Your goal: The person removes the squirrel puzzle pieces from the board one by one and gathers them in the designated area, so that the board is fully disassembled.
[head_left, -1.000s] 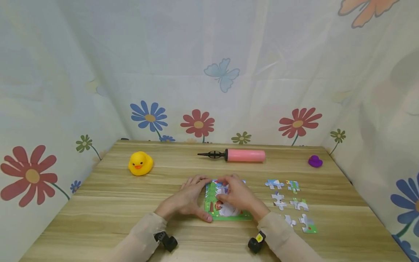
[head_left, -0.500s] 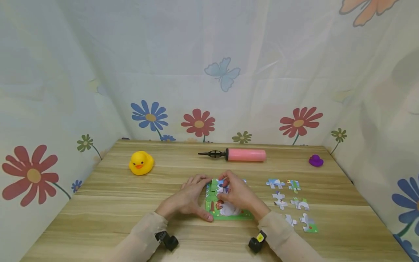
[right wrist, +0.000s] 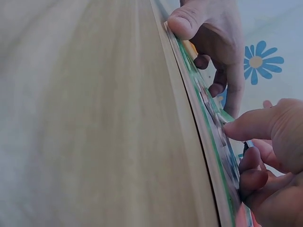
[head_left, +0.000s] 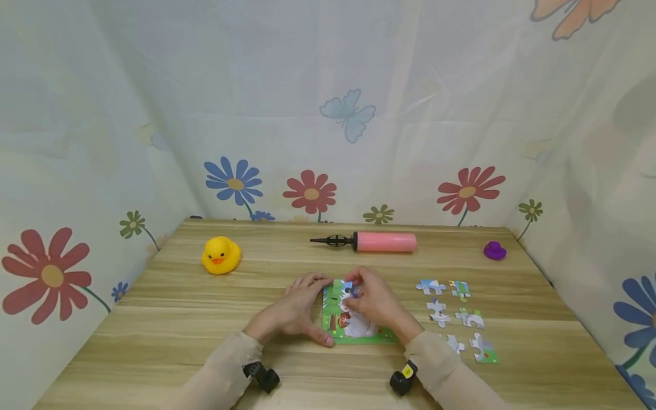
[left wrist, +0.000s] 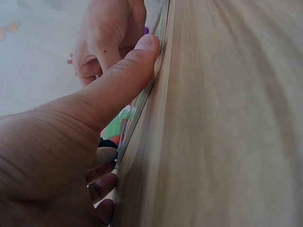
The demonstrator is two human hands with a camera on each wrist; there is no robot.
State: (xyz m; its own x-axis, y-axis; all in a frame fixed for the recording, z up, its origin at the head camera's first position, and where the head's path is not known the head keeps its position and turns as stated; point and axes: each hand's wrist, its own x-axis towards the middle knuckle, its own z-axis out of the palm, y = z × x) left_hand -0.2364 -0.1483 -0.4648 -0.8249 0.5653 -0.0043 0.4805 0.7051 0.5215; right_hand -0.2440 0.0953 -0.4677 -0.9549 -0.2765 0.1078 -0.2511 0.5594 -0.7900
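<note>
A jigsaw puzzle board [head_left: 359, 340] with a green border and a tree and a white figure lies flat on the table. My left hand [head_left: 297, 307] rests along its left side, the thumb touching the near left corner and the fingers spread by the far left corner. Over the upper part of the board, my right hand [head_left: 378, 299] pinches a puzzle piece [head_left: 335, 289] with some green on it, which looks slightly raised at the upper left. The right fingers hide much of the piece. In the right wrist view, the right thumb [right wrist: 253, 124] touches the board's surface.
Several loose puzzle pieces [head_left: 468, 319] lie to the right of the board. A pink hand pump [head_left: 385, 242] lies behind it. A yellow rubber duck [head_left: 220, 255] stands at the back left, a small purple duck [head_left: 494, 250] at the back right. A flowered curtain [head_left: 277, 114] surrounds the table.
The right fingers have shifted a little on the upper part of the board; a green piece at its upper left has come into view. The left hand stays in place.
</note>
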